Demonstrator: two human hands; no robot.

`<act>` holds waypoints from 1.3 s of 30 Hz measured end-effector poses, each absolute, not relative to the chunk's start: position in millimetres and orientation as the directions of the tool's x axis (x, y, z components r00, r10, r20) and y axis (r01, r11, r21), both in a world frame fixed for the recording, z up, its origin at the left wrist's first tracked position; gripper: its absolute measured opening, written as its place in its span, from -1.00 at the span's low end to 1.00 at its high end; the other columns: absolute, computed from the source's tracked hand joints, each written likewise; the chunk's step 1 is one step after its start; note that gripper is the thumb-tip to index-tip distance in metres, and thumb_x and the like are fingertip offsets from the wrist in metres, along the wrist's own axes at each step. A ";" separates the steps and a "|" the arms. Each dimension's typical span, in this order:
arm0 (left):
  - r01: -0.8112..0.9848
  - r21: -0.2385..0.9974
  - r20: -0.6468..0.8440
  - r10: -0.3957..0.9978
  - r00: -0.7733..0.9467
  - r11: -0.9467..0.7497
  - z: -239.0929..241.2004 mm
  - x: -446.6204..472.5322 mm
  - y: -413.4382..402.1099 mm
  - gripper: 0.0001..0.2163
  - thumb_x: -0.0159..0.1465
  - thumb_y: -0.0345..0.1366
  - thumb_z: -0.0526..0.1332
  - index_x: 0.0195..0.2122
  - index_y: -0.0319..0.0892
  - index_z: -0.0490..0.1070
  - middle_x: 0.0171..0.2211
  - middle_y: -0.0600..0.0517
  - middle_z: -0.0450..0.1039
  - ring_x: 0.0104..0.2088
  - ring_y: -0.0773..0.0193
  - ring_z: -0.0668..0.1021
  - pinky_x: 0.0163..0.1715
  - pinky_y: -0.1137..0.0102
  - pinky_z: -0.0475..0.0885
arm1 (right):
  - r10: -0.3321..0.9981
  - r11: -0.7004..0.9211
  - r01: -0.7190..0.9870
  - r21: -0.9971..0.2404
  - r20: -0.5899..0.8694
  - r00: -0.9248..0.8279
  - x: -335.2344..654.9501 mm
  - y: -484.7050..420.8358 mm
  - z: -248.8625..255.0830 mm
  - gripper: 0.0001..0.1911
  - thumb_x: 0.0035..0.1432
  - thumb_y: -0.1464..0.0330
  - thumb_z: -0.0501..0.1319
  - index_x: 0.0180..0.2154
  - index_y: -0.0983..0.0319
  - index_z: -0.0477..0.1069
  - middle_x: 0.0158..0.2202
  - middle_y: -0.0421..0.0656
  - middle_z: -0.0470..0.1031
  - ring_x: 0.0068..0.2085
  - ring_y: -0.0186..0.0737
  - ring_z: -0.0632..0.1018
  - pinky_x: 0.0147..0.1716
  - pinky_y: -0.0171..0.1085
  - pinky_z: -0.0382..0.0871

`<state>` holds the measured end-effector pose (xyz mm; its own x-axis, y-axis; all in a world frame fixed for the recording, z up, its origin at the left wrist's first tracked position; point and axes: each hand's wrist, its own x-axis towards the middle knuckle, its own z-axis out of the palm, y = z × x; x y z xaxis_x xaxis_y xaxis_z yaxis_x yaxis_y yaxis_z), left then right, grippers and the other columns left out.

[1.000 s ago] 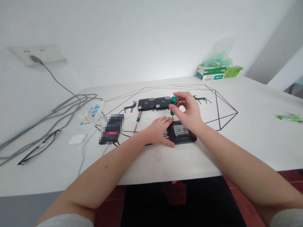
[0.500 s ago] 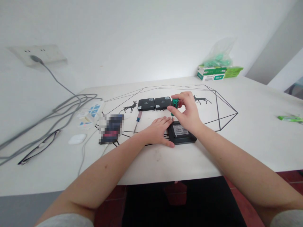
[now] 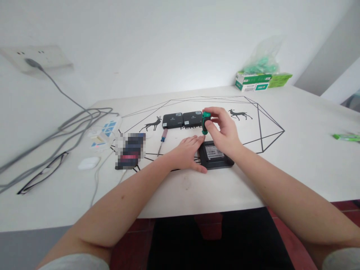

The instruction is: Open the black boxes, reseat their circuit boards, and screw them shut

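A black box-shaped device [image 3: 215,155] lies label side up near the table's front edge. My left hand [image 3: 190,154] rests flat along its left side, fingers stretched out and thumb at the near corner. Pinched in my right hand [image 3: 223,129] is a short green and black screwdriver [image 3: 206,123], held upright with its tip down at the device's far left corner. The exact contact of the tip is too small to make out. Behind my hands two flat black boxes, a left one [image 3: 172,120] and a right one [image 3: 192,118], sit side by side.
A second screwdriver [image 3: 162,141] lies left of my left hand, beside a blurred-out phone [image 3: 131,152]. Farther left are a white power strip [image 3: 105,131], grey cables, glasses [image 3: 43,173] and a white mouse-like object [image 3: 89,163]. Green and white boxes [image 3: 251,81] stand at the back right.
The green screwdriver's handle has tilted slightly, and my right-hand fingers have shifted their grip around it. My left hand stays beside the device. The whole view has shifted a little.
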<state>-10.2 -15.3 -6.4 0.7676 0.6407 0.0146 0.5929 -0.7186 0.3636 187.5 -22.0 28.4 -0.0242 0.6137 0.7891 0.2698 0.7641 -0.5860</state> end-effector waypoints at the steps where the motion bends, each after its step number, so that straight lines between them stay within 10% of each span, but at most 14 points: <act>1: 0.592 0.366 0.017 0.642 0.767 -0.718 -6.1 -10.4 -15.3 0.31 0.03 0.56 0.31 0.56 -0.28 -0.06 0.52 -0.43 0.05 0.52 -0.45 0.11 0.46 -0.18 0.05 | 0.606 0.767 0.285 -0.575 0.795 -0.028 188.0 -22.2 29.2 -0.68 0.32 0.36 0.20 0.09 0.07 0.43 0.03 -0.09 0.57 -0.03 -0.10 0.61 -0.10 -0.05 0.64; 39: 0.604 0.356 -0.018 0.641 0.767 -0.713 -5.2 -11.0 -14.8 0.31 0.05 0.56 0.29 0.58 -0.28 -0.08 0.56 -0.40 -0.03 0.53 -0.44 0.07 0.49 -0.17 -0.01 | 0.619 0.746 0.283 -0.602 0.785 0.037 191.7 -17.9 28.2 -0.58 0.29 0.31 0.27 0.16 0.04 0.34 -0.07 -0.14 0.52 -0.13 -0.17 0.58 -0.21 -0.12 0.64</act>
<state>-11.0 -14.8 -5.2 0.7673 0.6410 -0.0179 0.6040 -0.7131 0.3559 191.7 -17.9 28.2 0.0375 0.6188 0.7847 0.2832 0.7464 -0.6022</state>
